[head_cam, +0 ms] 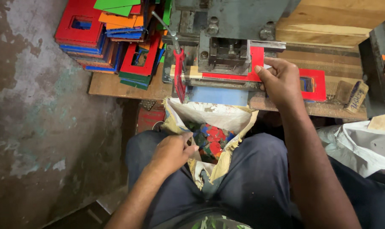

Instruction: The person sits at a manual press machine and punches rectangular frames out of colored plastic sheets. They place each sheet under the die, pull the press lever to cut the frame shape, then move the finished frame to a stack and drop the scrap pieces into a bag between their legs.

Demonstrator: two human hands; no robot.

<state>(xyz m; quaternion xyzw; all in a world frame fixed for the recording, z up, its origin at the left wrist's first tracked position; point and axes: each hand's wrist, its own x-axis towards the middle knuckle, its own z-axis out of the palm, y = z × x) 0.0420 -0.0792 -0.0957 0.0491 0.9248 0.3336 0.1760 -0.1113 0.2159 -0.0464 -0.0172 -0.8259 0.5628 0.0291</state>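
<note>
My right hand [280,80] grips a red flat sheet [257,57] that lies under the die of a grey metal punching press [226,29]. My left hand [172,153] rests on my left thigh, fingers curled at the rim of a torn white sack [218,116] between my knees. The sack holds coloured offcuts [211,140] in red, blue and green. A second red piece with a rectangular cut-out [313,84] lies just right of my right hand.
A stack of coloured cut-out frames [112,34] in red, blue, orange and green stands at the back left on a wooden bench [112,85]. A red lever handle [179,72] hangs at the press front. A white bag [362,144] lies right. Stained concrete floor [40,127] spreads left.
</note>
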